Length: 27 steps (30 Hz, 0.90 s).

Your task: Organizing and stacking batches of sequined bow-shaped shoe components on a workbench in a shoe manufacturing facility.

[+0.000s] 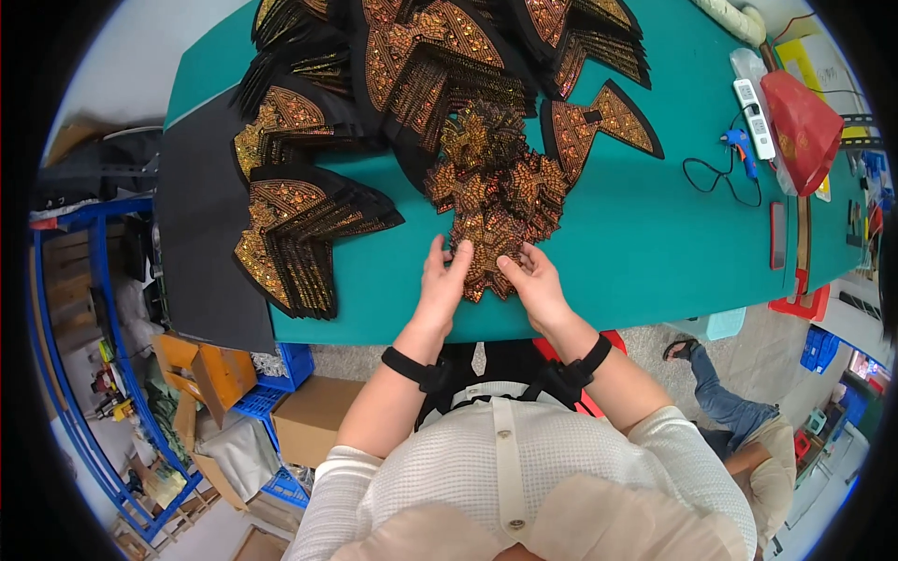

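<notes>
Green tabletop: it spreads before you; its near edge runs just below your hands, and green surface shows from your right hand round toward three o'clock.
Black beaded stacks: fanned, gold and orange, they crowd your reach from nine-thirty to one o'clock.
Blue rack: past the table, between eight and nine.
Black sheet: nine o'clock, covering the table's left end.
Co-worker: beyond the table edge at four.
Cardboard cartons: off the near edge, around eight.
Sequined pile: bronze-gold pieces, its near end between your hands, the rest running to twelve against the stacks.
Red bag: far right, at two.
Single bow-shaped piece: flat, between one and two, just beside the pile.
Left hand: at the pile's left side, thumb and fingers apart.
Right hand: thumb on the pile; you cannot tell if the fingers pinch it.
White power strip: two o'clock, beside the bag.
Blue glue gun: two o'clock, its black cord looping toward you.
Red-edged phone: three o'clock.
</notes>
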{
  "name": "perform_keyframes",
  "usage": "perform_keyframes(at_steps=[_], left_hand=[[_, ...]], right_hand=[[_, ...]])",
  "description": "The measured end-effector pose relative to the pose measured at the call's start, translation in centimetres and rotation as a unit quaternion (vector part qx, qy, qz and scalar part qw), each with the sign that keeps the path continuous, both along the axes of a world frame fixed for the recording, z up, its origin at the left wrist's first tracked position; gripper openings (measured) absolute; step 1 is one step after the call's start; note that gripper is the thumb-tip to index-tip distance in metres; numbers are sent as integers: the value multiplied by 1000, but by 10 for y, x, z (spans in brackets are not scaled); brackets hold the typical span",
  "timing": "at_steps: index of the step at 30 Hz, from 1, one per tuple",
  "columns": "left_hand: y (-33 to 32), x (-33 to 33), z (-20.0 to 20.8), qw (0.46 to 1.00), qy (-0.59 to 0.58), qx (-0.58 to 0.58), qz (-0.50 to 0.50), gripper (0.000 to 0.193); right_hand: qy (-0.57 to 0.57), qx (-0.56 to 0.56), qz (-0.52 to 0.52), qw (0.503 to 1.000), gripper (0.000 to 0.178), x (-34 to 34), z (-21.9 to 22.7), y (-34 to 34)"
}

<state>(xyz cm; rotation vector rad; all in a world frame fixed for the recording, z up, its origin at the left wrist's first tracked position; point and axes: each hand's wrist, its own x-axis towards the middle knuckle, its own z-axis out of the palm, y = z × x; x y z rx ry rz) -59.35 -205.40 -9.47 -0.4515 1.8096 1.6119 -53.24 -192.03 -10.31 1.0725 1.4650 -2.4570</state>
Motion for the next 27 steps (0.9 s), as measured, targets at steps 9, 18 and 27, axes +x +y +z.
perform_keyframes(at_steps=[9,18,27], left_hand=[[-4,2,30,864,305,-233,-326,100],[1,-3,22,856,342,-249,-297,91],[3,-10,38,838,310,-278,-354,103]], right_hand=[[17,168,34,985,73,15,-10,-4],[23,468,167,867,81,37,2,-3],[-6,498,185,847,65,22,0,10]])
